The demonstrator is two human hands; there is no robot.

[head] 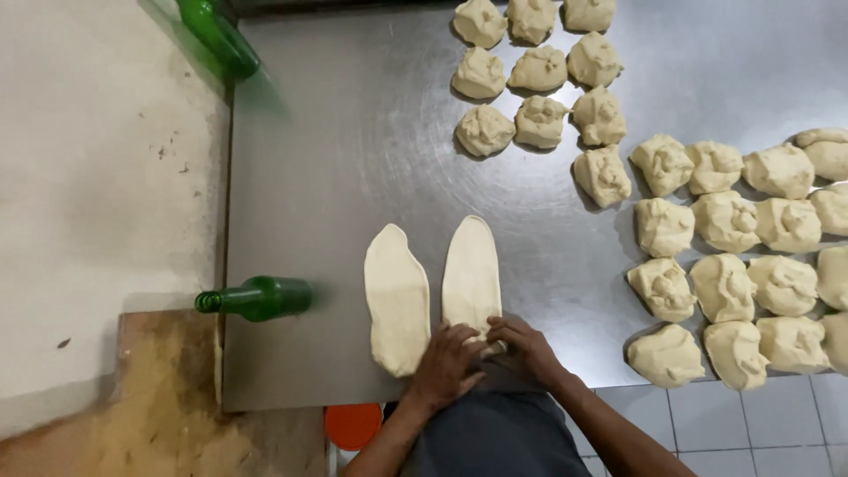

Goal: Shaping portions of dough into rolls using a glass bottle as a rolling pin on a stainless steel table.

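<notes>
Two flattened oval strips of pale dough lie side by side on the steel table [336,177]. My left hand [448,364] and my right hand [525,346] both press with curled fingers on the near end of the right strip [472,269], at the table's front edge. The left strip [397,296] lies just beside my left hand, which also overlaps its near end.
Several rough dough lumps [724,221] fill the table's right and far side. A green glass bottle [261,298] lies on its side left of the strips; another green bottle [216,35] sits at the far left corner. An orange round object [352,424] is below the table edge.
</notes>
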